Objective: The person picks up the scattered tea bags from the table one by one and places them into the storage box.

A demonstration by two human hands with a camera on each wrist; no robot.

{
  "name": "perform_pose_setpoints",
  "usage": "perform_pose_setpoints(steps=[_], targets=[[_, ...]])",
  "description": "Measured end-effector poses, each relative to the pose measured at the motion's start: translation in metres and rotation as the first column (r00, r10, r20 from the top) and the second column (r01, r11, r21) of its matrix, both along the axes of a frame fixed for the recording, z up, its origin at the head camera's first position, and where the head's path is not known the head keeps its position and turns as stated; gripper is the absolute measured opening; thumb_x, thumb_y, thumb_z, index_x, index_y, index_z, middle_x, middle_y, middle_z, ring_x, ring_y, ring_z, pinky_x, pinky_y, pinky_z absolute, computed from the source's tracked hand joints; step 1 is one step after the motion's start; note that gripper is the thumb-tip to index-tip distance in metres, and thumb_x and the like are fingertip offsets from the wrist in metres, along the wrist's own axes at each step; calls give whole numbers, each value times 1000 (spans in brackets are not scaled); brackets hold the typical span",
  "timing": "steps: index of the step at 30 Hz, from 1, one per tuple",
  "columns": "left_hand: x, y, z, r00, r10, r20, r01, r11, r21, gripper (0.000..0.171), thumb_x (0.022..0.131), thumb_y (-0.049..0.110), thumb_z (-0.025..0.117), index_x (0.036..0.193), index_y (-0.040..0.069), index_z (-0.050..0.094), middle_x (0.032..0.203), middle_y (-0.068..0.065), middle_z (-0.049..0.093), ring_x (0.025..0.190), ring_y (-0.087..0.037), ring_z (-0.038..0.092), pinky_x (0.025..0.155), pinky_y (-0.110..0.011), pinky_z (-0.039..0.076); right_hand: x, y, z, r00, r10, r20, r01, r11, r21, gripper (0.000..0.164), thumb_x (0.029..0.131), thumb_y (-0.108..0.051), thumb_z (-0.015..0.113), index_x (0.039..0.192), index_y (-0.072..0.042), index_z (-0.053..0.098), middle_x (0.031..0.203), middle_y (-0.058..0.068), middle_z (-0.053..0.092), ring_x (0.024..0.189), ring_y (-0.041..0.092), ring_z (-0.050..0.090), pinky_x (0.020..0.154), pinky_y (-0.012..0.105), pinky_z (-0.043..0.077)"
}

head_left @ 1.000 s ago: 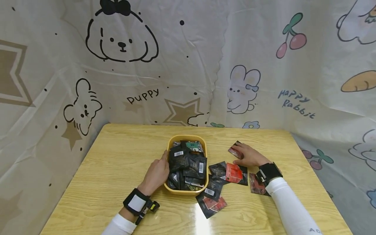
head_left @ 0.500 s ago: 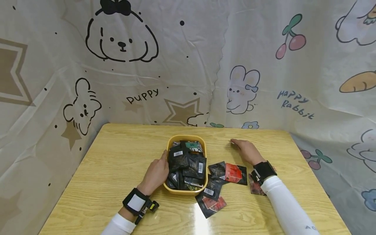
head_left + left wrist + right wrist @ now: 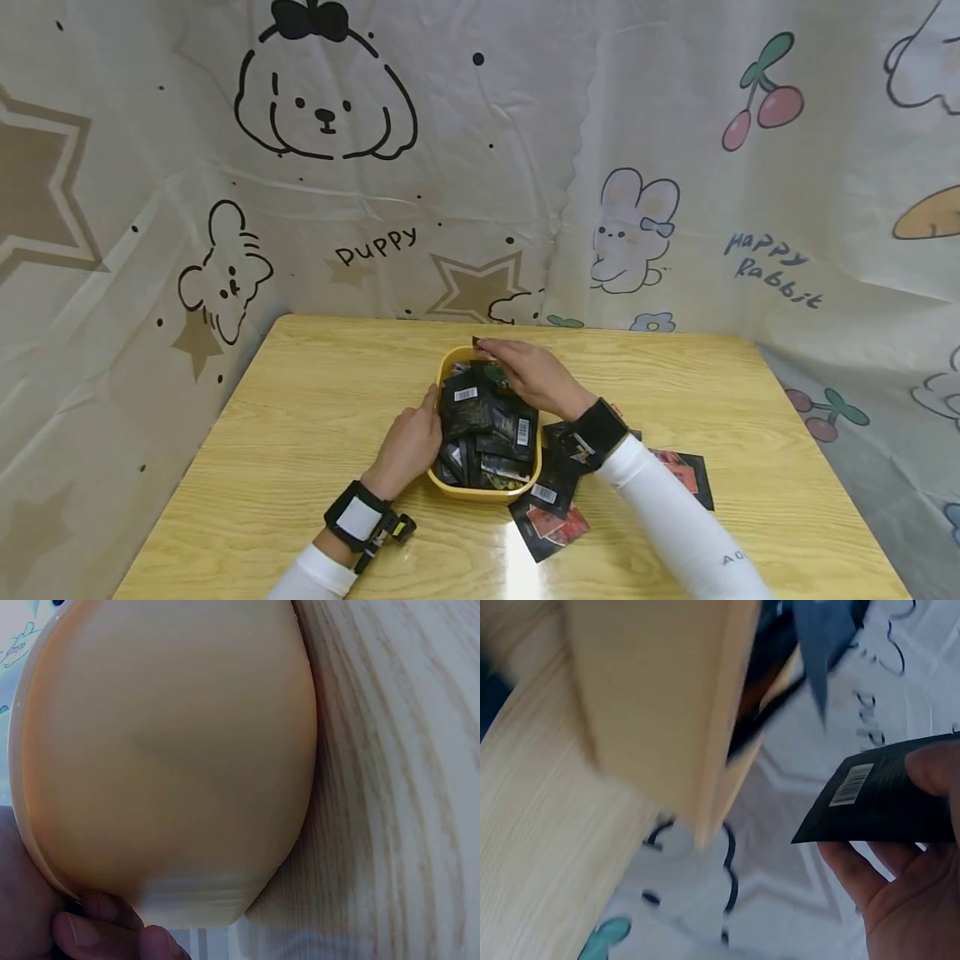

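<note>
A yellow plastic bin (image 3: 484, 495), filled with flat black sachets (image 3: 467, 410), stands on the table in the head view. My left hand (image 3: 407, 444) grips its left side; in the left wrist view curled fingers (image 3: 112, 930) lie at the rim against the outer wall (image 3: 172, 750). Over the far right end of the bin is my right hand (image 3: 536, 379). Between thumb and fingers it holds a black sachet with a white barcode (image 3: 862, 795), tilted and apart from the bin in the right wrist view. Only a dark corner of this sachet shows in the head view.
Right of the bin lie several loose black and red sachets (image 3: 550, 533), some overlapping and partly hidden by the right forearm. One black and red packet (image 3: 688, 477) lies farther right. A wooden table (image 3: 322, 392) meets a printed cloth backdrop (image 3: 360, 167) at its back edge.
My right hand has picked up the sachet at the right rear of the table and carried it left over the bin. The left hand keeps its place at the bin.
</note>
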State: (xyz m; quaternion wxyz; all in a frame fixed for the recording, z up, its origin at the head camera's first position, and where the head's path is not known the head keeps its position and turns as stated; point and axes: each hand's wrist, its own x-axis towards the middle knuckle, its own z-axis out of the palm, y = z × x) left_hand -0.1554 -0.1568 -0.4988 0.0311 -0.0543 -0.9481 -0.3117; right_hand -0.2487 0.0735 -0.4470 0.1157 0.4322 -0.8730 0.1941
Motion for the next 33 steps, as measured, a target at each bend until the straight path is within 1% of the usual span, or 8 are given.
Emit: perform_pose_setpoints(steps=[4,9,13,18,22,26,30,33], targets=[[-1,0,-1,1000,-4,-18,3,1000,-21,51,100,11,43,148,-5,37,54,1,47,42,-10,42,40,-25,32,-1,-18,-10,998,32,54,-34,999,34,42,104,-15,44,146,-11,48,142,9,56,128,25,56,105,45,45],[-1,1,-3,999,-18,-45,16,999,-45,51,98,10,45,146,-6,39,55,0,48,43,-10,42,40,-26,31,0,-15,-21,983,-3,185,-17,994,104,48,105,-34,42,149,-16,43,153,9,44,141,28,42,114,61,26],[-1,1,-1,999,-19,-25,18,999,-39,51,99,11,43,148,-5,38,56,0,49,43,-10,44,40,-26,31,1,3,-18,967,-71,243,45,993,112,57,103,-45,43,154,-23,34,161,9,29,148,30,31,116,63,15],[-2,-1,-1,1000,-8,-22,7,999,-40,51,100,12,42,148,-5,37,56,-1,50,43,-11,44,41,-26,31,8,47,-9,957,-150,246,128,986,105,69,98,-52,49,157,-27,25,165,8,18,151,32,20,118,62,7],[-3,-1,-1,1000,1,-8,-1,999,-38,52,100,13,42,149,-4,36,57,-1,50,44,-10,45,42,-26,32,29,96,-15,943,-246,224,216,965,150,77,93,-57,55,157,-27,25,165,8,16,151,34,18,117,64,7],[-2,-2,-1,1000,3,13,-3,999,-32,52,100,13,42,149,-4,35,58,-2,51,45,-11,46,42,-27,33,62,143,-29,932,-309,187,263,936,235,82,89,-57,62,156,-23,30,164,12,19,149,41,21,114,68,12],[-3,-1,0,1000,0,17,0,1000,-31,52,100,14,42,149,-4,35,59,-3,51,45,-12,46,43,-27,34,97,181,-39,927,-332,176,275,919,282,85,82,-55,71,152,-18,38,159,18,30,142,45,33,109,68,26],[-4,1,-1,1000,-3,15,4,1000,-31,52,101,14,41,149,-4,35,59,-4,51,46,-12,46,42,-27,33,117,203,-43,913,-357,199,289,908,303,84,78,-51,77,148,-15,45,155,20,37,137,46,41,102,65,37]])
